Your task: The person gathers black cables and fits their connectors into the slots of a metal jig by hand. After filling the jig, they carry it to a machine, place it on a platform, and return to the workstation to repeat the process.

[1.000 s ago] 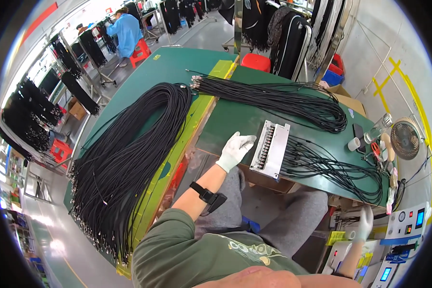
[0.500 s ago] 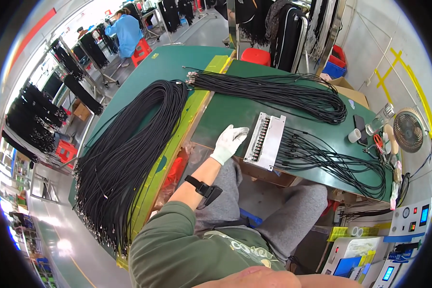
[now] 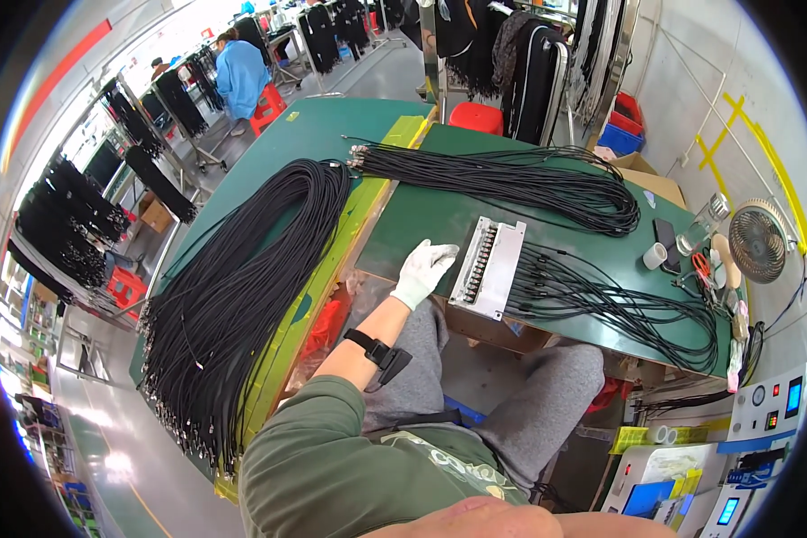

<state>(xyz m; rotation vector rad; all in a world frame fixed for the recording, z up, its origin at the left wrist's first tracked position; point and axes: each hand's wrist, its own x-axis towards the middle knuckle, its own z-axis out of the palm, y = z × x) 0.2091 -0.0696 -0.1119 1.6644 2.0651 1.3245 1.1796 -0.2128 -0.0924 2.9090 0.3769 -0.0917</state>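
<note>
My left hand (image 3: 424, 273), in a white glove, hovers over the table's near edge, just left of a silver metal box fixture (image 3: 491, 269). Its fingers are bent and drawn together; whatever may be between them cannot be made out. A row of connector sockets (image 3: 481, 262) lines the fixture's left side, facing the hand. From its right side, thin black cables (image 3: 619, 305) run out and loop across the green table (image 3: 403, 220). My right hand is out of view.
A bundle of black cables (image 3: 502, 179) lies behind the fixture, and a larger heap (image 3: 251, 269) covers the left table beyond a yellow-taped strip (image 3: 332, 260). At right stand a white cup (image 3: 655, 255), a phone (image 3: 667, 242), a glass bottle (image 3: 704, 224) and a fan (image 3: 759, 240).
The left hand's fingers look slightly more bent, still beside the fixture. The whole view has shifted a little; the fixture and cables otherwise look the same.
</note>
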